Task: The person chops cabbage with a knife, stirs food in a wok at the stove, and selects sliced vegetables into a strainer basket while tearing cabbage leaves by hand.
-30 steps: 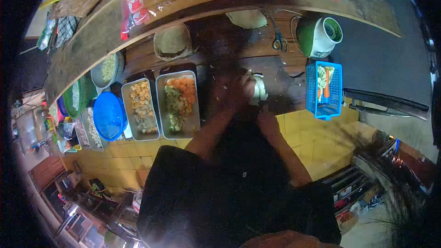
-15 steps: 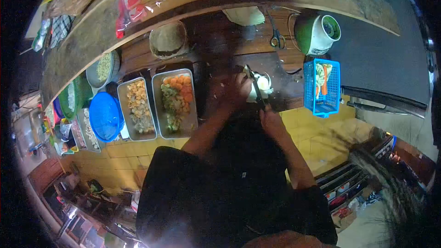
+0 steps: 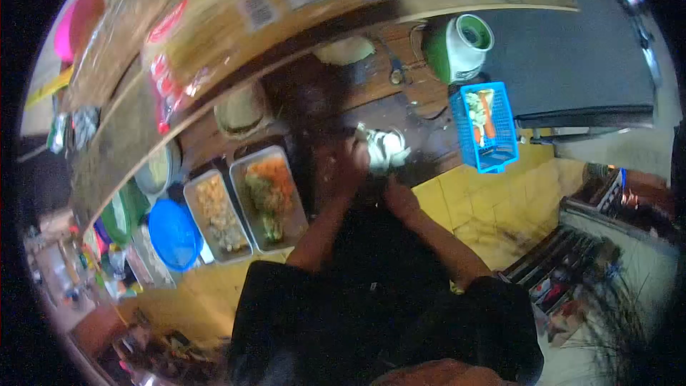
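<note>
My right hand point(image 3: 401, 200) is closed around the handle of a knife, whose blade is blurred and hard to make out against the food. My left hand point(image 3: 353, 163) presses on the left side of a pale white vegetable point(image 3: 386, 149), its fingers bent and dark in shadow. The vegetable appears to lie in cut pieces on a dark board point(image 3: 429, 136); its exact kind is unclear.
To the left stand a metal tray point(image 3: 303, 223) of chopped vegetables, another tray point(image 3: 248, 246) of pale pieces and a blue basin point(image 3: 174, 236). On the right are a blue basket point(image 3: 493, 163) with carrots and a green-white container point(image 3: 457, 50). Scissors point(image 3: 394, 68) lie behind; a shelf point(image 3: 300, 38) overhangs.
The camera view has tilted and blurred, so the basket and board sit further left. My hands stay at the white vegetable, which looks more spread into pieces; the knife blade is less distinct.
</note>
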A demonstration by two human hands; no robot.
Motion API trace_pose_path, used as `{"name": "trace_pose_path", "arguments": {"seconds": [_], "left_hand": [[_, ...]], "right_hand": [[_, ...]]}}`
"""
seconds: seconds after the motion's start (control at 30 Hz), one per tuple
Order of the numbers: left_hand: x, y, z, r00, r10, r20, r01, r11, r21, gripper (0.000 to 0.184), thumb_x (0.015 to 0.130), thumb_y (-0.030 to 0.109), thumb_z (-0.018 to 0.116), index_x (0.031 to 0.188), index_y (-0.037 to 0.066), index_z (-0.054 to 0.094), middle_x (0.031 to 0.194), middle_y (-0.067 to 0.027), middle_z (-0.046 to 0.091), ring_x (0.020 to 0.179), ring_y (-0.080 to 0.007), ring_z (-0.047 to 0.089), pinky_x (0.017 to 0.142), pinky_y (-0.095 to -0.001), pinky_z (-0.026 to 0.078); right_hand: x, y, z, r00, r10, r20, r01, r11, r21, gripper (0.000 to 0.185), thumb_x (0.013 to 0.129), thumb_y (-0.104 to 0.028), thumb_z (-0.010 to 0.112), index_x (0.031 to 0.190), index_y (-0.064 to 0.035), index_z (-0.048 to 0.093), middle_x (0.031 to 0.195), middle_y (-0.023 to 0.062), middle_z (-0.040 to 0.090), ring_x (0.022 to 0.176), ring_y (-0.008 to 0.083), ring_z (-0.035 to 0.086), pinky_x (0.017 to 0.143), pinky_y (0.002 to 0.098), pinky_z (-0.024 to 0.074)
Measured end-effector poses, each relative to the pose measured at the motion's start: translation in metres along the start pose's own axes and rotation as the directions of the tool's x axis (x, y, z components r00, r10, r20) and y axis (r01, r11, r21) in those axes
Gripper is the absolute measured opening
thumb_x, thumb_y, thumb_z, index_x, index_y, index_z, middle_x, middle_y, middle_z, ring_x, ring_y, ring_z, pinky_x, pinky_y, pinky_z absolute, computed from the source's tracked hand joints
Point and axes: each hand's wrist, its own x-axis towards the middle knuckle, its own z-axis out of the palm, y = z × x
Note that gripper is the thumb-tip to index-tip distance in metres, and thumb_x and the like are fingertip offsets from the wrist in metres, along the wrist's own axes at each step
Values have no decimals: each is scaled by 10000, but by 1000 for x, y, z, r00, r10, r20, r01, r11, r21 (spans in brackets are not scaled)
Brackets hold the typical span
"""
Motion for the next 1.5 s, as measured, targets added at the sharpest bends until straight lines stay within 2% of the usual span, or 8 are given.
{"name": "trace_pose_path", "arguments": {"seconds": [0.53,0.8,1.03,1.13,1.23,1.3,1.33,1.5], "left_hand": [[-25,28,-31,996,67,-63,-51,974,222,559,767,163,700,1221,17,407,1145,-148,508,1027,-310,524,890,-436,452],[37,126,-14,997,2,81,29,925,-380,731,681,111,796,1239,13,334,1201,-176,465,1097,-311,482,930,-429,422],[111,243,152,615,572,542,-506,814,-285,866,705,312,744,1349,-47,290,1306,-264,395,1207,-439,413,1018,-452,372],[137,235,241,555,341,759,-248,939,-240,929,634,309,801,1366,21,306,1260,-220,462,1198,-398,434,1048,-444,351],[160,214,300,25,165,986,-242,958,-154,860,685,401,736,1303,-44,336,1272,-267,440,1182,-389,464,976,-450,402],[136,229,266,489,398,776,-460,874,-158,684,716,391,711,1196,-14,441,1172,-221,517,1117,-329,508,943,-436,414],[148,298,227,350,51,935,-272,961,50,479,794,342,644,1104,2,510,1113,-166,557,1110,-266,506,958,-405,404],[141,270,237,482,171,859,-353,935,13,459,812,337,628,1107,4,515,1113,-165,558,1109,-275,509,956,-407,409]], "right_hand": [[-9,42,-12,998,41,48,-44,998,50,417,908,-186,421,1299,-39,426,840,231,650,758,397,657,659,509,532],[9,95,-21,967,-242,83,236,969,68,446,893,-326,484,1257,-70,491,989,229,631,926,394,622,799,542,489],[-16,120,-61,973,-222,-56,227,967,114,422,872,-383,535,1183,-97,546,1130,201,597,1046,363,583,908,534,438],[-17,138,-76,961,-268,69,246,941,230,414,877,-371,539,1177,-87,545,1129,198,598,1040,359,586,917,527,433],[-19,153,-53,951,-292,102,254,925,283,417,883,-343,534,1197,-68,522,1117,213,600,1036,372,587,914,533,432],[-17,161,-48,950,-310,40,295,933,204,420,885,-328,531,1203,-55,509,1101,224,607,1029,384,590,905,535,437],[-14,162,-49,944,-291,157,233,922,310,429,888,-322,522,1211,-43,496,1110,234,604,1037,393,586,903,534,438],[-17,165,-59,908,-363,210,321,924,208,464,894,-334,507,1240,-25,485,1178,239,581,1076,399,571,910,528,435]]}}
